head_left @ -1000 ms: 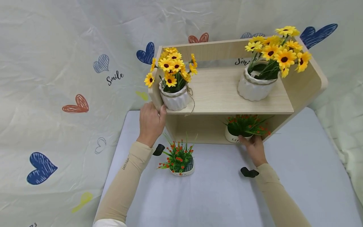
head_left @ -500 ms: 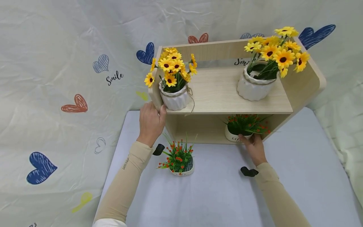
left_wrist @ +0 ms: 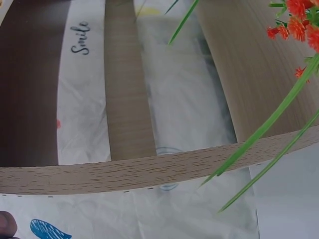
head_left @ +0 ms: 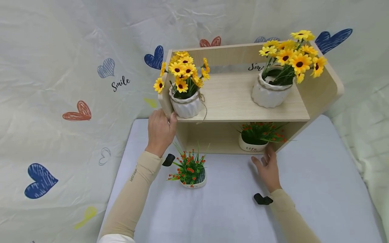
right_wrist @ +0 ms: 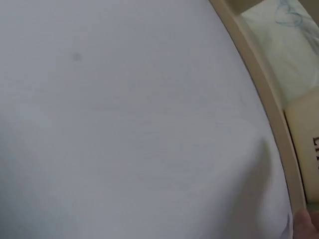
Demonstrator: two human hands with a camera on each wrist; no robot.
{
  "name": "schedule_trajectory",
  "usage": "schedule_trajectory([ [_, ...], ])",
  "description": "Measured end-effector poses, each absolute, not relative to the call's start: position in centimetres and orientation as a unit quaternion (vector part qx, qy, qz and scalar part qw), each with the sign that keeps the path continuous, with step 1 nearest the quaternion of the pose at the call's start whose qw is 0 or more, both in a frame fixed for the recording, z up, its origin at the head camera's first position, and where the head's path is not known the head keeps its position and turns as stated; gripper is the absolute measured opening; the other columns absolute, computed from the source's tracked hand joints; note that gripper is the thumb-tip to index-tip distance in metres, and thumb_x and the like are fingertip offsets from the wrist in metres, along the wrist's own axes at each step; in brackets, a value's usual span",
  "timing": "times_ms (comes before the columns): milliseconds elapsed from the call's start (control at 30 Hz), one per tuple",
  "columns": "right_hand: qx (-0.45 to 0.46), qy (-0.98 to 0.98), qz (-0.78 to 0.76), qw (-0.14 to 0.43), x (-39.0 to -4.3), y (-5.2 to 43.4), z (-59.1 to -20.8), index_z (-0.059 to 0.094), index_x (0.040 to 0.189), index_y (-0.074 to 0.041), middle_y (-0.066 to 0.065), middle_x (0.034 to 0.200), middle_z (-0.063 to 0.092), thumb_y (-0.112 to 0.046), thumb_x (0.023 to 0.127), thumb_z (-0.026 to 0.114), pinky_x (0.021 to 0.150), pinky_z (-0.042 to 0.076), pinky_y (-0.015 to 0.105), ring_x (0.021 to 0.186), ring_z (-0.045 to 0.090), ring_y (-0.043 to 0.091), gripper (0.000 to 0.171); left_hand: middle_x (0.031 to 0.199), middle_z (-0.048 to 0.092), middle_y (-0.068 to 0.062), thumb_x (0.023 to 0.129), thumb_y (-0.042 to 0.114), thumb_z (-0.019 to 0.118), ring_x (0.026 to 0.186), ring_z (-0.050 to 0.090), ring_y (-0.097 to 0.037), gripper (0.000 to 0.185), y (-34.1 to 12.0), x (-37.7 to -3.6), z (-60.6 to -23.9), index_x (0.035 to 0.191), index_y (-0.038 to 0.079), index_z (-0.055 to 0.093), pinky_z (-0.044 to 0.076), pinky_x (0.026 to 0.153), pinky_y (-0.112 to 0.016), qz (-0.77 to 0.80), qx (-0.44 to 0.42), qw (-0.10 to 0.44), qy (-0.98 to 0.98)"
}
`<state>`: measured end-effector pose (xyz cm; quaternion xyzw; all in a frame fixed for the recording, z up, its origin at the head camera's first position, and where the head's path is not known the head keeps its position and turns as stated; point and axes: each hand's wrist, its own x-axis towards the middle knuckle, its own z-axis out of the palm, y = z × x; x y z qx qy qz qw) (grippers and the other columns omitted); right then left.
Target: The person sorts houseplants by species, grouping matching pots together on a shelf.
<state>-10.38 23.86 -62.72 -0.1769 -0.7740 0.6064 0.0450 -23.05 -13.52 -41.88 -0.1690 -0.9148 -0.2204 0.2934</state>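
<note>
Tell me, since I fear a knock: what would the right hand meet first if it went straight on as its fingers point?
Likely the small pot in the lower shelf, just beyond the right hand; depth is unclear.

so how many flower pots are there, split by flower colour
yellow flower pots: 2, left one and right one, both on the top shelf
red flower pots: 2, one on the lower shelf, one on the table in front
total: 4
</note>
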Motion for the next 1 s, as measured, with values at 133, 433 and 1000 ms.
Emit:
schedule_trajectory([
  [133, -0.185, -0.765, 0.617, 0.021, -9.0, 22.3, -62.8, 0.001, 0.166, -0.017, 0.012, 0.173, 0.017, -0.029, 0.098, 0.070, 0.128, 0.030, 0.040, 0.159, 0.028, 0.029, 0.098, 0.070, 0.050, -0.015, 0.104, 0.031, 0.042, 0.067, 0.049, -0.037, 0.047, -13.6, -23.1, -41.9, 0.066, 0.004, 0.052, 0.041, 0.066, -0.048, -0.214, -0.172, 0.295, -0.915],
  [433, -0.216, -0.739, 0.635, 0.065, -7.6, 19.1, -63.0, 0.033, 0.153, -0.013, 0.007, 0.139, 0.052, -0.023, 0.099, 0.067, 0.086, 0.045, 0.002, 0.102, 0.057, -0.015, 0.064, 0.066, 0.047, -0.014, 0.103, 0.030, 0.042, 0.065, 0.048, -0.036, 0.049, -13.8, -23.1, -41.8, 0.062, 0.005, 0.048, 0.040, 0.064, -0.047, -0.193, -0.177, 0.303, -0.916],
  [1000, -0.028, -0.807, 0.590, 0.014, -6.7, 12.2, -62.7, 0.054, 0.136, -0.005, 0.015, 0.126, 0.068, -0.012, 0.089, 0.079, 0.085, 0.056, 0.020, 0.106, 0.069, 0.025, 0.054, 0.065, 0.046, -0.013, 0.105, 0.034, 0.039, 0.066, 0.048, -0.036, 0.054, -13.9, -22.9, -41.4, 0.060, 0.005, 0.047, 0.039, 0.063, -0.047, -0.160, -0.176, 0.301, -0.923],
])
